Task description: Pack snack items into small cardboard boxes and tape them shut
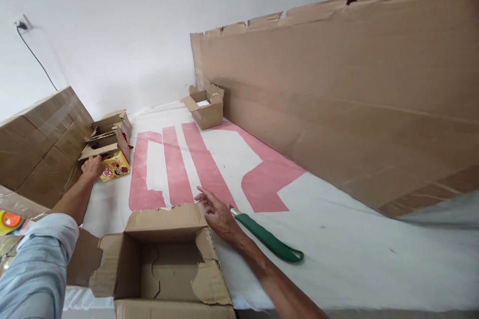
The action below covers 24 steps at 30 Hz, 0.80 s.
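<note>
Plenty of open room ran across the smooth white-and-pink worktop (348,264), from its middle to the near right corner! One long, torn-topped brown cardboard panel (318,94) walled in the right edge; one big, creased brown cardboard box (45,149) hemmed in the left. At the near edge gaped one open-topped brown cardboard box (168,218), flaps ragged. Two smaller brown cartons (102,150) stood open by the left edge, and one flapped brown carton (209,116) stood at the far edge, beside the panel. One curved green-handled tool (267,237) lay with its tip just beside the right hand (213,208), whose parted fingers held nothing. And the left hand (92,165)? Right at the one yellow printed carton (115,167), near the left edge, fingers bent, though whether they gripped it I couldn't tell.
</note>
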Tool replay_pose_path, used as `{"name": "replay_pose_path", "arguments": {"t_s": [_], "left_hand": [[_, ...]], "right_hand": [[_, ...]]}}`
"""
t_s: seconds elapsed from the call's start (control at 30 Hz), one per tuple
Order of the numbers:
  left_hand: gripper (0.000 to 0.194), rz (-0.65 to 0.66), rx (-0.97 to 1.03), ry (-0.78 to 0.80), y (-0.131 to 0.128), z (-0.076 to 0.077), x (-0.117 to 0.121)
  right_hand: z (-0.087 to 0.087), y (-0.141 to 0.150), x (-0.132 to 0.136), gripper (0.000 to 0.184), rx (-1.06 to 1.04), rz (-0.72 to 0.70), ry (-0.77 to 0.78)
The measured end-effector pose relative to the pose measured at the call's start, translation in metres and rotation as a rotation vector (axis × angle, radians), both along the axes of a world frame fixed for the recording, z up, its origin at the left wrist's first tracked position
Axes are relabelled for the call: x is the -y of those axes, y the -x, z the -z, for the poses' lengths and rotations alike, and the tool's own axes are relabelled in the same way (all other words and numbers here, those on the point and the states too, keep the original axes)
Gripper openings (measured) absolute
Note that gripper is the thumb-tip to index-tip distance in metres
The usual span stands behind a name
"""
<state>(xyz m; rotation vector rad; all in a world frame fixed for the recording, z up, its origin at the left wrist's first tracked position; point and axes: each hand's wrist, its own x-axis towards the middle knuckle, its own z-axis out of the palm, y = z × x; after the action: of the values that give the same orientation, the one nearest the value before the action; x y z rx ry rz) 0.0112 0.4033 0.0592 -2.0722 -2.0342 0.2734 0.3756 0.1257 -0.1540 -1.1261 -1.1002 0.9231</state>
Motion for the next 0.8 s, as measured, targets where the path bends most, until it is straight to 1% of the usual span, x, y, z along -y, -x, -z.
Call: {"name": "replay_pose_path", "arguments": {"t_s": [0.1,0.3,0.43,0.53,0.6,0.63,0.67,0.7,0.73,0.77,0.8], "left_hand": [[0.056,-0.061,-0.026,-0.018,-0.002,-0.010,0.008],[0.060,-0.058,-0.042,0.026,-0.010,-0.027,0.037],[0.063,-0.029,-0.023,0.025,-0.022,-0.041,0.060],[0.058,0.046,0.007,0.020,-0.037,-0.058,0.082],[0.054,0.136,0.043,0.024,-0.051,-0.072,0.109],[0.052,0.196,0.071,0.040,-0.058,-0.079,0.129],[0.050,0.283,0.125,0.080,-0.066,-0.085,0.154],[0.051,0.435,0.262,0.190,-0.074,-0.090,0.182],[0.054,0.552,0.364,0.366,-0.081,-0.092,0.213],[0.055,0.623,0.403,0.538,-0.089,-0.092,0.245],[0.058,0.669,0.391,0.637,-0.097,-0.089,0.276]], "right_hand": [[0.002,0.002,-0.003,0.067,-0.024,-0.001,-0.011],[0.002,0.003,-0.004,0.070,-0.030,0.001,-0.025],[0.002,0.001,-0.004,0.071,-0.022,-0.015,-0.033],[0.003,0.000,-0.004,0.071,0.006,-0.025,-0.036],[0.004,-0.001,-0.005,0.072,0.020,-0.026,-0.038],[0.004,-0.001,-0.005,0.072,0.024,-0.027,-0.041],[0.005,-0.001,-0.005,0.072,0.025,-0.029,-0.045],[0.005,-0.001,-0.005,0.072,0.025,-0.032,-0.048],[0.006,-0.001,-0.005,0.072,0.026,-0.035,-0.050],[0.007,-0.001,-0.005,0.071,0.029,-0.036,-0.050],[0.007,0.000,-0.005,0.072,0.032,-0.036,-0.048]]}}
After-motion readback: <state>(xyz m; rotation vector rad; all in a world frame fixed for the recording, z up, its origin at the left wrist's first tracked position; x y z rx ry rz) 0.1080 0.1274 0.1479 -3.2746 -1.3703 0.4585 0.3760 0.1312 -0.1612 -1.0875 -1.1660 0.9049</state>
